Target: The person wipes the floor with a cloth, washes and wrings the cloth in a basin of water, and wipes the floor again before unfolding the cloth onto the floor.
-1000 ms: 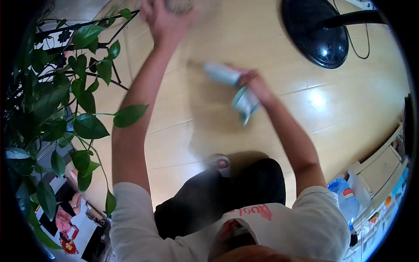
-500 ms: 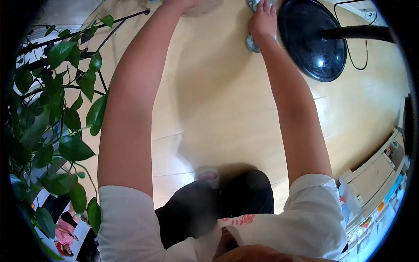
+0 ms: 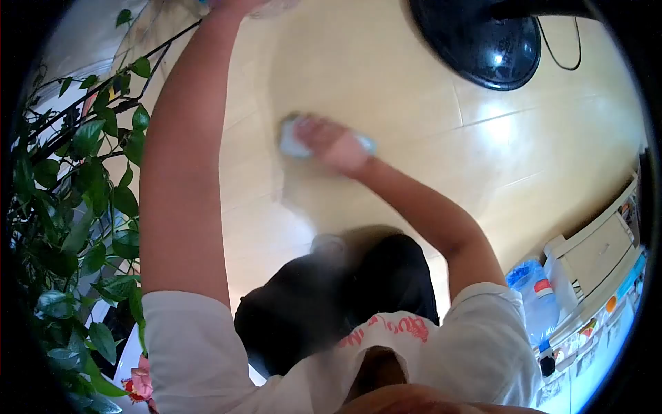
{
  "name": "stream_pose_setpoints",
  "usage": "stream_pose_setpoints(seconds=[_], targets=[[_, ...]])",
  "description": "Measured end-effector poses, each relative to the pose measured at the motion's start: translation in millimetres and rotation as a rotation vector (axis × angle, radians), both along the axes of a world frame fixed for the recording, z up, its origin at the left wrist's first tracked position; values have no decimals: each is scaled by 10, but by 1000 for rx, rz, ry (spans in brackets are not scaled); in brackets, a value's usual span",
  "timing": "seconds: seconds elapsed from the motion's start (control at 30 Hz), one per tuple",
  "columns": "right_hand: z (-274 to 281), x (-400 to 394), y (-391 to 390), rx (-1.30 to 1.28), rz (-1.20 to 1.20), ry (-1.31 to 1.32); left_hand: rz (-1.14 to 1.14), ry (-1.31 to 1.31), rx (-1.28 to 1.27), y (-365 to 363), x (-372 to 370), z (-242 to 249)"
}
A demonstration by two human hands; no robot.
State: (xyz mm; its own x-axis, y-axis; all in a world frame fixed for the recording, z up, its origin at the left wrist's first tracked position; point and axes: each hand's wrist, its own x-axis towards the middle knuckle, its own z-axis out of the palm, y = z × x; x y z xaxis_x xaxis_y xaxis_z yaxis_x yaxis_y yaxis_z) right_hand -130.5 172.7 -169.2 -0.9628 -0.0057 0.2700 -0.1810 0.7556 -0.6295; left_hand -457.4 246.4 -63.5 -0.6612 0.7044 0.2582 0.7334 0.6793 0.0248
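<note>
My right hand (image 3: 331, 143), blurred by motion, presses a pale blue-and-white cloth (image 3: 292, 138) against the light wooden floor (image 3: 386, 90). The cloth shows on both sides of the hand. My left hand (image 3: 238, 4) is at the top edge of the view, mostly cut off, and its fingers are hidden. Beside it lies a pale, see-through thing (image 3: 277, 7) that I cannot make out.
A round black stand base (image 3: 483, 48) with a pole and cable is at the upper right. A leafy green plant (image 3: 89, 179) hangs along the left by a black metal rack (image 3: 124, 105). At the right are a water jug (image 3: 538, 307) and a cream drawer unit (image 3: 598, 252).
My right hand has moved the cloth from beside the black base down and left, toward my knees, and the right elbow has bent. My left hand has shifted left in view.
</note>
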Motion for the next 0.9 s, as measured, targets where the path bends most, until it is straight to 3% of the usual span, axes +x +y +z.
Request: stream_pose_setpoints(seconds=[0.03,0.07,0.1,0.2,0.23,0.3,0.33,0.37,0.43,0.47,0.5,0.53,0.57,0.6,0.63,0.7,0.77,0.8,0.83,0.87,0.9], targets=[[74,182,297,-316,-107,-122,5,0,-6,-13,3,-8],[119,375,599,-251,-258,-27,13,1,-8,-40,-45,-38],[32,648,884,-378,-449,65,18,4,-6,1,-27,-33],[103,1180,1642,-2,-937,113,60,-2,-21,54,8,-5],[87,1246,1701,35,-1061,-75,51,1,-29,29,-16,-39],[-60,1078,1554,166,-1035,-39,-13,164,-104,33,-107,-129],[-300,950,1437,35,-935,134,-51,245,-143,39,-133,-168],[-288,776,1244,-72,-789,102,-50,181,-124,9,-162,-169],[-277,397,605,48,-542,-90,-53,49,-88,-25,-211,-119],[-208,219,271,-75,-380,-99,24,28,-122,11,-218,-129],[-470,34,-194,-223,-206,-204,-31,171,-183,4,-244,-187],[-277,95,-473,37,-192,-40,-90,318,-240,-13,-281,-261],[-289,132,-722,34,-103,42,-158,466,-291,-34,-364,-336],[-143,124,-750,-95,-89,30,-161,326,-129,-111,-557,-422],[-77,161,-647,-211,-176,-26,-164,175,25,-166,-722,-501],[98,374,-418,-455,-331,-137,-208,116,27,-183,-714,-537],[177,955,353,-697,-474,123,-239,79,52,-144,-736,-495],[140,1281,697,-838,-714,51,-253,70,69,-129,-787,-463],[-157,1722,1322,-594,-859,152,-265,57,77,-164,-855,-458],[-55,2017,1741,-500,-984,203,-338,307,48,-178,-1003,-512],[54,2309,2158,-407,-1114,246,-394,323,94,-140,-1021,-535]])
